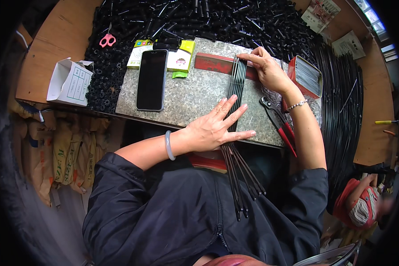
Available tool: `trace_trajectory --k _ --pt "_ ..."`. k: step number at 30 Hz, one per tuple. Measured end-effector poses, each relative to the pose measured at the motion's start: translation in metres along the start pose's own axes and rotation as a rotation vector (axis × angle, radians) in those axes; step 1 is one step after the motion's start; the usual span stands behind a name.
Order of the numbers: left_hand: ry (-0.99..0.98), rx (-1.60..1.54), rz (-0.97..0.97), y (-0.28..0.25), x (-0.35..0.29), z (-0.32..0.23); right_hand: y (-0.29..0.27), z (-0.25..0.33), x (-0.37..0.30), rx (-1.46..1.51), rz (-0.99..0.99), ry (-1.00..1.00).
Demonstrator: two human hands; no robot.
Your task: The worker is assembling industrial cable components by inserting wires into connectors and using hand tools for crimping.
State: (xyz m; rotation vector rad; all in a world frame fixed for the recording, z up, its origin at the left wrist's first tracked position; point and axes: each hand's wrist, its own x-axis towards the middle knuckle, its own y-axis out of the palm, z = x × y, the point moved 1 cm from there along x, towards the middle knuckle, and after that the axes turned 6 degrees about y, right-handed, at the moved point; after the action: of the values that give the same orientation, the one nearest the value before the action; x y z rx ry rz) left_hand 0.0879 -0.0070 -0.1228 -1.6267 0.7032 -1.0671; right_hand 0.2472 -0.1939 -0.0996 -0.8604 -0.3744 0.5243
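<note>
A bundle of thin black rods (pixel 238 79), which look like umbrella ribs, lies side by side across the stone slab. Their near ends, tipped with small knobs, fan out past the slab's edge over my lap. My left hand (pixel 213 126) rests flat across the bundle with fingers spread. At the far ends, my right hand (pixel 270 71) has its index fingertip on the rods, its other fingers curled. Under those far ends runs a worn red metal bar (pixel 208 63). Black pliers with red handles (pixel 279 122) lie beneath my right forearm.
The grey stone slab (pixel 186 95) holds a phone (pixel 153 80) and a yellow-green box (pixel 186 55). Black parts (pixel 186 20) heap behind, with pink scissors (pixel 107 41). A white carton (pixel 71 84) stands left; a red tin (pixel 306 77) and long black rods (pixel 341 97) lie right. Another person (pixel 359 204) is at lower right.
</note>
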Motion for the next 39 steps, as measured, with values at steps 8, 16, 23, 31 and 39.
trace_trajectory --k 8,16,23,31,39 --pt "-0.005 -0.007 0.008 -0.001 0.000 0.000 0.009 0.010 0.009 0.027 -0.054 -0.054" --pt "0.066 -0.069 0.034 -0.005 -0.002 -0.001 -0.087 -0.022 -0.031 -0.233 -0.450 0.328" --pt "0.047 -0.141 0.024 -0.007 -0.001 -0.002 -0.095 -0.060 -0.073 -0.485 -0.363 0.321" --pt "0.045 -0.092 0.008 -0.004 0.000 -0.003 -0.089 -0.036 -0.067 -0.349 -0.607 0.294" --pt "0.044 -0.086 0.043 -0.007 0.003 -0.003 -0.012 -0.011 -0.005 -0.004 -0.272 0.310"
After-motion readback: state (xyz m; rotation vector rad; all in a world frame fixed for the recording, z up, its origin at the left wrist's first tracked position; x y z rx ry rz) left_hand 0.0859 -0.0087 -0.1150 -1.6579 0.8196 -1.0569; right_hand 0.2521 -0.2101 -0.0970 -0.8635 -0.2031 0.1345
